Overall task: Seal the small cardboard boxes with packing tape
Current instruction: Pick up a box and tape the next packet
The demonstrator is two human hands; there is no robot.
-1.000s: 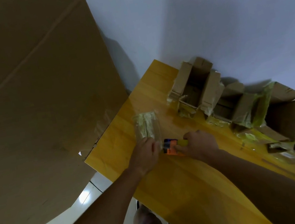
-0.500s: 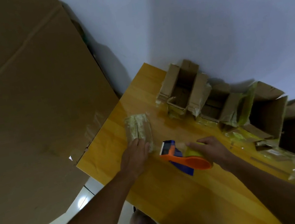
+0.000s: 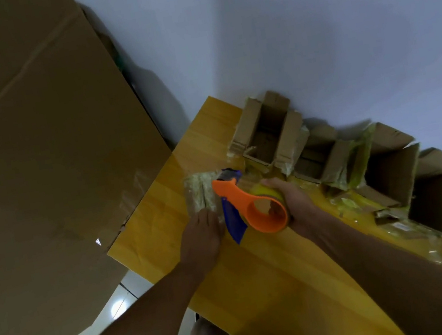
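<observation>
Head view: taped box (image 3: 200,193) nears table edge (image 3: 144,207).

Nothing here can be read. The open cardboard boxes (image 3: 265,133) at two o'clock carry no legible print, and the orange tape dispenser (image 3: 253,208) shows no brand.

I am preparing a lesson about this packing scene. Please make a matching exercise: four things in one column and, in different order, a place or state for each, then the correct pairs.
Things:
1. tape dispenser
2. left hand
3. taped small box
4. open boxes

Places or states:
A. lined up along the wall, flaps up
B. gripped in the right hand
C. lies near the table corner, under the dispenser's front end
D. rests on the near end of the taped box

Pairs: 1-B, 2-D, 3-C, 4-A
</observation>
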